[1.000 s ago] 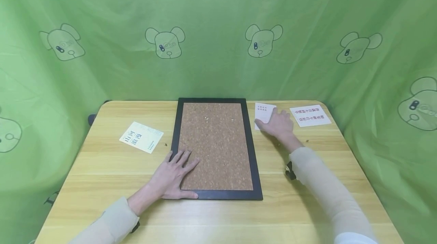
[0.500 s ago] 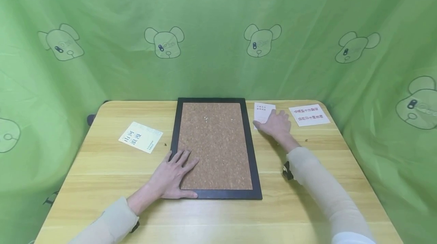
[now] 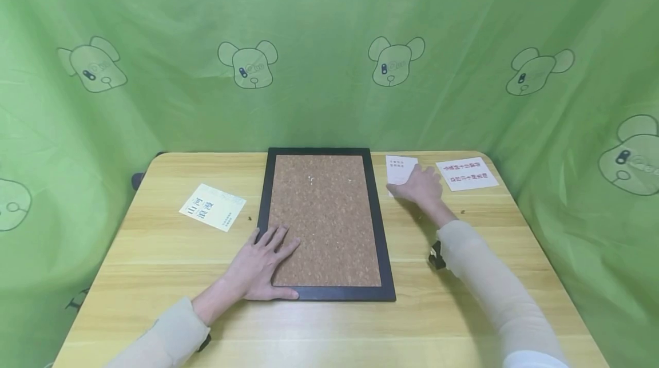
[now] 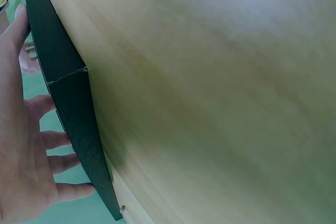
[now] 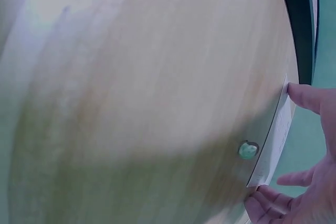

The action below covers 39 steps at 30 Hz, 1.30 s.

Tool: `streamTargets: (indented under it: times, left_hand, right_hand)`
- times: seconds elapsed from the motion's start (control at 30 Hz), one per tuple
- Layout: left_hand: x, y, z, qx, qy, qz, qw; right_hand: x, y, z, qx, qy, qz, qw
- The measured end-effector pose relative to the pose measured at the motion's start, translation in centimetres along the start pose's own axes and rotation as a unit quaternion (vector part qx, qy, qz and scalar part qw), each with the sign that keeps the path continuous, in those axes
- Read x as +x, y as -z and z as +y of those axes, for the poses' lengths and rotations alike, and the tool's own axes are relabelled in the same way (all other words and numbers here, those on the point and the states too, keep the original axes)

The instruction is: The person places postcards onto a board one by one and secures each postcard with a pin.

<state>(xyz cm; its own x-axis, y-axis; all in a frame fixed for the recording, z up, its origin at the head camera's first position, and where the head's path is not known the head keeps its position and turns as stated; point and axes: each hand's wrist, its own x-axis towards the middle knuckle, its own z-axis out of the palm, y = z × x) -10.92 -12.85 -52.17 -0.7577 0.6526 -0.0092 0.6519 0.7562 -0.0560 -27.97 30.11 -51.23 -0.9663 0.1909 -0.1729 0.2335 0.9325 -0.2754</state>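
A cork board [image 3: 329, 225] with a black frame lies on the table. My left hand [image 3: 261, 268] rests spread on its near left corner, thumb along the front edge. In the left wrist view the fingers [image 4: 65, 162] reach over the black frame [image 4: 71, 93]. Right of the board, my right hand [image 3: 419, 186] holds a white card [image 3: 400, 167] with small print across its width, covering its lower part. In the right wrist view the thumb [image 5: 304, 97] meets one end of the card [image 5: 272, 145] and curled fingertips [image 5: 260, 205] meet the other.
A white card with red characters [image 3: 467, 174] lies at the far right, a pale card with blue characters [image 3: 213, 206] at the left. A small round, shiny greenish thing [image 5: 248, 149] sits beside the held card. A green curtain [image 3: 329, 110] hangs behind the table.
My right hand and the small-print card have shifted very slightly to the right, away from the board. The left hand stays in place on the board.
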Motion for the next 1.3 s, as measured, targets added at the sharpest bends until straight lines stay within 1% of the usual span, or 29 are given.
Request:
streamTargets:
  times: [0.13,0.4,0.67,0.9,1.13,1.3]
  left_hand:
    - [-0.1,0.0,0.0,-0.006,0.002,0.000,1.0000]
    - [-0.1,0.0,0.0,-0.005,0.002,-0.001,1.0000]
    - [-0.1,-0.1,0.0,-0.004,0.003,-0.001,1.0000]
    - [-0.1,0.0,0.0,-0.007,0.003,0.000,1.0000]
    - [0.0,0.0,0.1,-0.009,0.003,-0.002,0.9999]
    - [0.0,-0.1,0.1,0.000,0.001,0.000,1.0000]
  right_hand:
    - [-0.1,0.2,-0.1,0.011,-0.009,-0.006,1.000]
    - [0.3,0.6,-0.2,0.037,-0.041,-0.028,0.998]
    - [0.5,1.1,0.2,0.029,-0.044,-0.037,0.998]
    - [0.8,1.4,0.4,0.034,-0.048,-0.053,0.997]
    - [0.8,2.0,0.1,0.041,-0.066,-0.075,0.994]
    - [1.0,2.2,0.1,0.031,-0.078,-0.095,0.992]
